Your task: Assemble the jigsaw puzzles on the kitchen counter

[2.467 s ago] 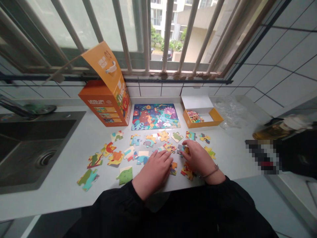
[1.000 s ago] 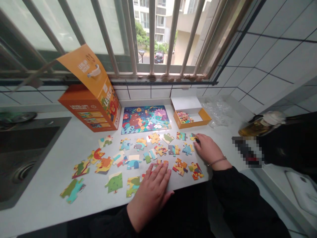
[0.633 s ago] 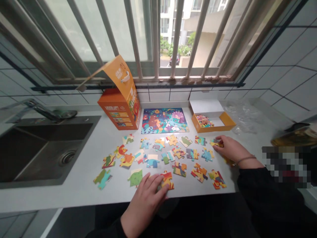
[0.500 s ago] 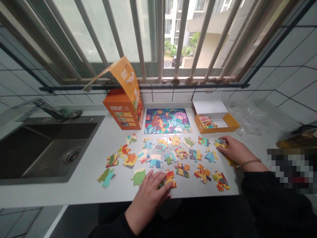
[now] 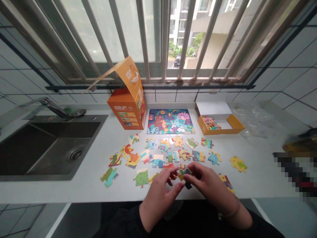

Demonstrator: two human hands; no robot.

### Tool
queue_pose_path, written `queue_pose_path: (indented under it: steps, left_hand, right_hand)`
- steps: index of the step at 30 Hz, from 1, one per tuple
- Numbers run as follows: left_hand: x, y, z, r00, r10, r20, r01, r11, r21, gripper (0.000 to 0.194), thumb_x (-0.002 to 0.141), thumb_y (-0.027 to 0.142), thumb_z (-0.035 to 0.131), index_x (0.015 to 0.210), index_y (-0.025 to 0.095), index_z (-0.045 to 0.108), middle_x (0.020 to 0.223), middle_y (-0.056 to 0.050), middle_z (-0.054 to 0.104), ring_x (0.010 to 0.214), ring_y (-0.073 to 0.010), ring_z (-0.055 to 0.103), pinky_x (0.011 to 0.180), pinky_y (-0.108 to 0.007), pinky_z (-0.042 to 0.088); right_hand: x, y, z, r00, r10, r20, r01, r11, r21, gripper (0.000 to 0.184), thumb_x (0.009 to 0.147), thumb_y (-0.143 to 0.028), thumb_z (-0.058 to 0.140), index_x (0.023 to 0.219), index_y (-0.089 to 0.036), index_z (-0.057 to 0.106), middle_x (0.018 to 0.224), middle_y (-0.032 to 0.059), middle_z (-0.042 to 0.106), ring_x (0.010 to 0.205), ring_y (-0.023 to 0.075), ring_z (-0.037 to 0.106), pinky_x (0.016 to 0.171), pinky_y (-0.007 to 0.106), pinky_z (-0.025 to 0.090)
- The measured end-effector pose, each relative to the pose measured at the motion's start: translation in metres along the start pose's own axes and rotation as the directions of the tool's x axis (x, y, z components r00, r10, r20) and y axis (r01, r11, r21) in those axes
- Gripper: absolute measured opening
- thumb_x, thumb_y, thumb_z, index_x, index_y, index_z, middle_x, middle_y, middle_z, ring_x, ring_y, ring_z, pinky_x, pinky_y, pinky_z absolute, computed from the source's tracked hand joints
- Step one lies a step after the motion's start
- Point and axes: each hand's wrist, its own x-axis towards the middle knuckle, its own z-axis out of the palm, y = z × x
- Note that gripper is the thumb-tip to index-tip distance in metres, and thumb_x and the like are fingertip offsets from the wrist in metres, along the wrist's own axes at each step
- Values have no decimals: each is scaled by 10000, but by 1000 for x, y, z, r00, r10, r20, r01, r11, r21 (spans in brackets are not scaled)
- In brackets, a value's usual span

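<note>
While my right hand clamps a piece in its fingers over the worktop, my left hand curves beside it, fingers apart; from there, the yellow box sits at one o'clock, a blue piece at two.

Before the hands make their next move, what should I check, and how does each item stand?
1. Right hand gripping a puzzle piece: ok, pinched between thumb and fingers.
2. Left hand touching that piece: cannot tell; its thumb and fingers are apart beside it.
3. Loose pieces clear of the sink: ok.
4. Every loose piece fully visible: not ok, the hands cover some.
5. Yellow box closed: not ok, open with pieces inside.
</note>
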Motion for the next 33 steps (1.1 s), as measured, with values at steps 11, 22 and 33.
queue_pose_path:
  steps: [11,22,33]
  left_hand:
    - [-3,-7,-8,886,-461,38,360,636,-683,604,753,633,946,997,194,611,816,-53,799,781,-219,804,751,-319,635]
    - [-5,-7,-14,891,-453,34,360,659,-660,712,759,640,938,1199,178,621,912,-86,820,858,-239,806,788,-334,630]
    - [-5,-15,-29,953,-295,-69,244,882,-402,561,939,538,769,1372,192,684,1068,-79,736,976,-229,709,851,-348,592]
  right_hand:
    - [67,70,-77,923,-92,-374,-160,792,-589,288,1056,-344,533,1160,-172,740,1166,187,789,1071,331,736,971,458,560]
    - [92,109,-109,959,-49,-279,-150,749,-645,226,947,-248,701,1151,-189,780,1129,141,811,1060,300,743,945,394,561]
    - [90,108,-105,950,-2,-312,-187,798,-573,337,907,-302,793,1212,-163,755,1115,150,806,996,297,750,891,392,575]
